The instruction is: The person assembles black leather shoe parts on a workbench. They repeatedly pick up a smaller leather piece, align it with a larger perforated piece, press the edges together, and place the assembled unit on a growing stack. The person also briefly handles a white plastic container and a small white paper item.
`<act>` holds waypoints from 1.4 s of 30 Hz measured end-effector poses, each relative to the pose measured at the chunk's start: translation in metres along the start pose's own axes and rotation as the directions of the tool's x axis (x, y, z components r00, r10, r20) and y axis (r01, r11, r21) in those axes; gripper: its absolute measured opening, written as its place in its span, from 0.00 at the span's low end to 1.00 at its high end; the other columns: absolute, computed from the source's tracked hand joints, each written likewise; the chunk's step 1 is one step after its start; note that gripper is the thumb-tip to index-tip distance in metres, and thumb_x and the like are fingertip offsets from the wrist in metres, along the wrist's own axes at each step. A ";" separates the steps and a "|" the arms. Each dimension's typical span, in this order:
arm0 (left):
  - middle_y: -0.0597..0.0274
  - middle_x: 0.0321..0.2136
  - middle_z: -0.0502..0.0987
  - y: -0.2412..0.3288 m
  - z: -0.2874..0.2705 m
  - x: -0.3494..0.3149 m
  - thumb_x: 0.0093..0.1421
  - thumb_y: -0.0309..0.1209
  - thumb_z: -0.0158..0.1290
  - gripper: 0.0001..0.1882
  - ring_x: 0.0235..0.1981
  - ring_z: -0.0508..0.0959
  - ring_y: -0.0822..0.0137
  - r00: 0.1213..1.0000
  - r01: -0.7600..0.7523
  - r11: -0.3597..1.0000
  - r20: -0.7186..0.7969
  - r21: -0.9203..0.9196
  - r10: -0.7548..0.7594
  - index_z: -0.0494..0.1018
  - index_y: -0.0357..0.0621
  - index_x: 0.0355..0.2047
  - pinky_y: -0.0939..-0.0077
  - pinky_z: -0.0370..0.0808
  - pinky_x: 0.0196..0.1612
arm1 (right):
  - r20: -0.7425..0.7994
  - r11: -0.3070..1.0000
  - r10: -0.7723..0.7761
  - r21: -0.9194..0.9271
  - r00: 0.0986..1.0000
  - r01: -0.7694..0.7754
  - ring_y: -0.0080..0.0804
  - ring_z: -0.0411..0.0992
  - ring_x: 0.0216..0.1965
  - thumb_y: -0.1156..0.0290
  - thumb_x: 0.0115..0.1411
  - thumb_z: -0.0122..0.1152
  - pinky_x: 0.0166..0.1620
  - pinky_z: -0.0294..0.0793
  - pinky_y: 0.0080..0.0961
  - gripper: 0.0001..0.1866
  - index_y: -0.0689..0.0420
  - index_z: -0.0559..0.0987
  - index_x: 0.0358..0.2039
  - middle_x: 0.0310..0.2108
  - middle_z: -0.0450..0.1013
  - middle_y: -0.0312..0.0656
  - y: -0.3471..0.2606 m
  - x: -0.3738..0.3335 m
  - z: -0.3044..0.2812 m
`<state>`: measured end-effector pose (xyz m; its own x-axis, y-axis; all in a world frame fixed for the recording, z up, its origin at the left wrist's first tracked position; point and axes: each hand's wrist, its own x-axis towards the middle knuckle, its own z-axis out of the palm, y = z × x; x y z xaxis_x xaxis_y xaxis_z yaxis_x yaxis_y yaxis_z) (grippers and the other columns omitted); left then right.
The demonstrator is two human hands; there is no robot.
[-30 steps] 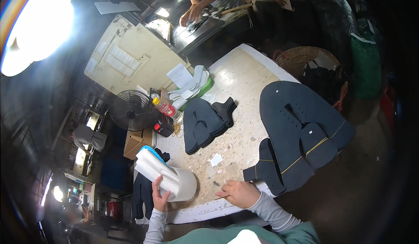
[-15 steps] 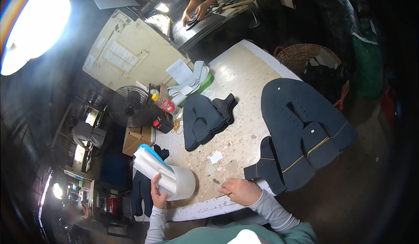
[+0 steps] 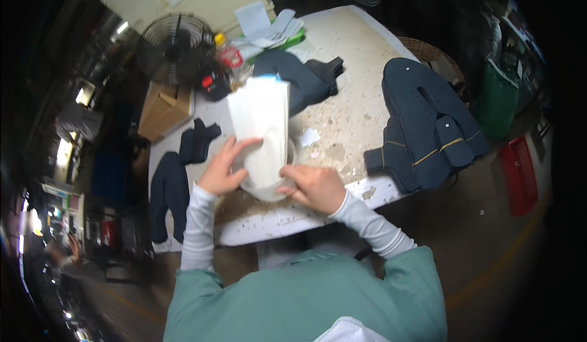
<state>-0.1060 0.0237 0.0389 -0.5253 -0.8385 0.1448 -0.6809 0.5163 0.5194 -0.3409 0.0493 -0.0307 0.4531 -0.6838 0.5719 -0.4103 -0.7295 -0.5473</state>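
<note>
A white tub (image 3: pixel 267 193) stands near the table's front edge. From it rises a stack of long white sheets (image 3: pixel 258 113), with a bit of blue showing behind the top. My left hand (image 3: pixel 224 166) rests against the sheets from the left, its fingers apart and stretched out. On the other side my right hand (image 3: pixel 318 187) is curled at the tub's rim, by the lower right edge of the sheets. What its fingers pinch is hidden. Dark foam-like cut pieces (image 3: pixel 168 195) lie left of the tub, and another dark stack (image 3: pixel 296 79) lies behind it.
Large dark cut pieces (image 3: pixel 428 119), bound with yellow bands, lie at the table's right. Paper scraps (image 3: pixel 309 137) dot the table (image 3: pixel 354 42). A fan (image 3: pixel 176 48), cardboard box (image 3: pixel 164 111), yellow-capped bottle (image 3: pixel 230 55) and pale papers (image 3: pixel 254 19) stand far left. A red basket (image 3: pixel 518 174) is right.
My view has turned down and closer to the tub. My left hand has spread over the sheets. My right hand, which held a thin brown thing, has moved left to the tub's rim.
</note>
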 end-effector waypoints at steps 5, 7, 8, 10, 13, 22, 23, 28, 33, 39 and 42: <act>0.57 0.46 0.68 -0.011 -0.009 0.017 0.57 0.31 0.48 0.20 0.49 0.69 0.62 0.995 -0.056 0.989 0.079 -0.137 0.067 0.67 0.49 0.51 0.70 0.68 0.49 | 0.023 0.996 0.017 -0.089 1.000 -0.015 0.31 0.73 0.18 0.56 0.49 0.65 0.22 0.70 0.25 0.18 0.57 0.73 0.31 0.16 0.71 0.41 -0.013 0.020 -0.025; 0.57 0.51 0.67 -0.019 -0.009 0.032 0.60 0.35 0.47 0.18 0.55 0.65 0.60 0.997 -0.057 0.964 0.039 -0.260 0.069 0.69 0.50 0.51 0.69 0.64 0.54 | 0.111 0.987 0.077 -0.149 0.991 -0.060 0.31 0.73 0.17 0.54 0.48 0.66 0.22 0.69 0.23 0.20 0.56 0.74 0.32 0.15 0.71 0.42 -0.017 0.040 -0.051; 0.54 0.53 0.66 -0.022 -0.008 0.037 0.61 0.35 0.46 0.17 0.60 0.59 0.60 0.996 -0.086 0.964 -0.056 -0.252 0.075 0.70 0.50 0.50 0.67 0.61 0.56 | 0.123 0.981 0.069 -0.191 0.990 -0.045 0.30 0.72 0.16 0.55 0.48 0.66 0.21 0.69 0.23 0.19 0.57 0.74 0.31 0.13 0.70 0.40 -0.019 0.052 -0.064; 0.52 0.53 0.66 -0.031 -0.009 0.048 0.62 0.33 0.45 0.16 0.61 0.57 0.60 0.976 -0.181 0.862 -0.195 -0.473 0.097 0.71 0.46 0.49 0.67 0.60 0.57 | 0.110 0.968 0.043 -0.252 0.993 -0.014 0.28 0.67 0.12 0.59 0.48 0.67 0.19 0.63 0.21 0.17 0.58 0.74 0.29 0.10 0.66 0.39 -0.019 0.074 -0.083; 0.55 0.53 0.65 -0.043 -0.002 0.045 0.60 0.27 0.46 0.13 0.52 0.69 0.65 0.891 -0.224 0.835 -0.453 -0.503 -0.034 0.73 0.43 0.45 0.73 0.66 0.53 | 0.186 0.932 -0.018 -0.352 0.982 0.084 0.23 0.56 0.09 0.63 0.48 0.67 0.17 0.55 0.22 0.16 0.62 0.74 0.30 0.08 0.60 0.39 -0.003 0.120 -0.107; 0.61 0.36 0.76 -0.069 0.017 -0.016 0.58 0.24 0.47 0.09 0.38 0.76 0.72 0.868 -0.042 0.872 -0.450 -0.488 -0.210 0.76 0.40 0.36 0.80 0.73 0.41 | 0.187 0.794 0.312 -0.589 0.931 -0.148 0.31 0.75 0.23 0.47 0.50 0.61 0.32 0.72 0.27 0.28 0.60 0.75 0.39 0.19 0.75 0.44 0.101 0.295 -0.095; 0.61 0.34 0.77 -0.068 0.016 -0.019 0.58 0.23 0.47 0.08 0.37 0.77 0.72 0.859 -0.043 0.860 -0.459 -0.509 -0.228 0.75 0.39 0.36 0.80 0.72 0.40 | 0.164 0.783 0.335 -0.596 0.928 -0.177 0.31 0.76 0.24 0.46 0.49 0.61 0.34 0.72 0.26 0.29 0.60 0.76 0.40 0.19 0.75 0.43 0.115 0.311 -0.087; 0.60 0.30 0.77 -0.059 0.013 -0.022 0.57 0.23 0.48 0.08 0.31 0.76 0.73 0.821 -0.065 0.857 -0.515 -0.511 -0.245 0.75 0.37 0.35 0.80 0.73 0.36 | 0.062 0.788 0.293 -0.581 0.954 -0.205 0.32 0.76 0.23 0.45 0.48 0.62 0.33 0.74 0.27 0.33 0.63 0.75 0.42 0.20 0.75 0.47 0.182 0.368 -0.041; 0.58 0.29 0.77 -0.047 0.006 -0.023 0.56 0.23 0.49 0.08 0.30 0.77 0.70 0.824 -0.022 0.889 -0.512 -0.458 -0.243 0.76 0.38 0.34 0.79 0.73 0.36 | -0.052 0.750 0.290 -0.608 0.956 -0.261 0.47 0.73 0.41 0.46 0.48 0.61 0.45 0.71 0.36 0.28 0.57 0.76 0.40 0.38 0.75 0.50 0.233 0.392 0.001; 0.55 0.30 0.77 -0.039 -0.002 -0.024 0.56 0.25 0.49 0.07 0.32 0.79 0.61 0.827 0.016 0.884 -0.491 -0.467 -0.275 0.75 0.40 0.33 0.75 0.73 0.35 | -0.115 0.803 0.292 -0.510 0.950 -0.309 0.48 0.74 0.39 0.44 0.49 0.59 0.44 0.72 0.36 0.29 0.56 0.75 0.41 0.35 0.75 0.51 0.269 0.392 0.023; 0.55 0.29 0.77 -0.038 0.001 -0.023 0.56 0.25 0.49 0.07 0.32 0.79 0.61 0.829 0.006 0.877 -0.488 -0.481 -0.273 0.75 0.39 0.33 0.75 0.73 0.34 | -0.155 0.799 0.291 -0.504 0.944 -0.328 0.49 0.73 0.40 0.44 0.48 0.59 0.45 0.71 0.37 0.28 0.54 0.74 0.41 0.35 0.75 0.52 0.274 0.392 0.028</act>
<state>-0.0687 0.0241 0.0151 -0.0007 -0.9212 0.3891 -0.3547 0.3641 0.8612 -0.2537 -0.4181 0.0263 0.1863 -0.8598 0.4754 -0.8754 -0.3650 -0.3171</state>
